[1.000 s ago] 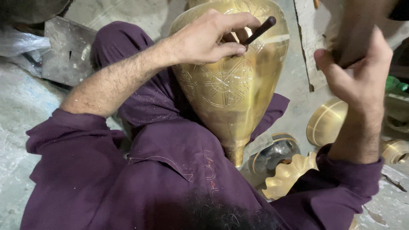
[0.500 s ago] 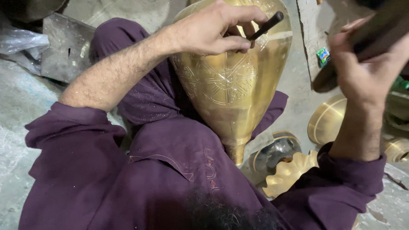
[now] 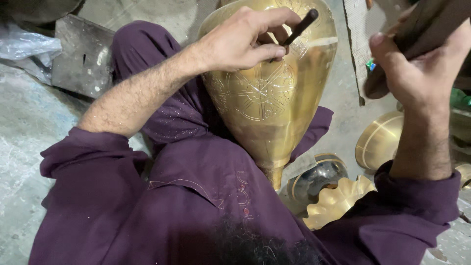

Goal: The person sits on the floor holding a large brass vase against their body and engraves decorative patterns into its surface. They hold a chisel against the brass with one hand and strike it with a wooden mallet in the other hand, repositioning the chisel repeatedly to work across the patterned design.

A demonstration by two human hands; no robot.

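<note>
- Left hand (image 3: 243, 41): fingers curled, pinching a thin dark chisel (image 3: 300, 28) between thumb and fingertips. Tool is tilted, upper end sticking out past the fingers, lower end on the vase wall behind the fingers; tip itself hidden.
- Left hand rests on the upper curve of the brass vase (image 3: 267, 105), wrist over its left shoulder.
- Right hand (image 3: 417, 73): closed in a full grip around a dark wooden mallet (image 3: 422, 29), raised at the right edge of view, well apart from the chisel. Mallet head runs out of frame at top.
- Brass vase: lies against the person's lap on the purple garment (image 3: 196, 196), wide end away from the camera, narrow neck pointing down toward the body. Engraved round floral pattern on the facing side, just below the left hand.
- Right of the vase neck, on the floor: a scalloped brass piece (image 3: 338, 201), a dark shiny round part (image 3: 316, 179) just beside it, a round brass dish (image 3: 380, 142) further right.
- Upper left: grey metal block (image 3: 81, 61) and a crumpled plastic bag (image 3: 27, 46) on the concrete floor (image 3: 29, 127).
</note>
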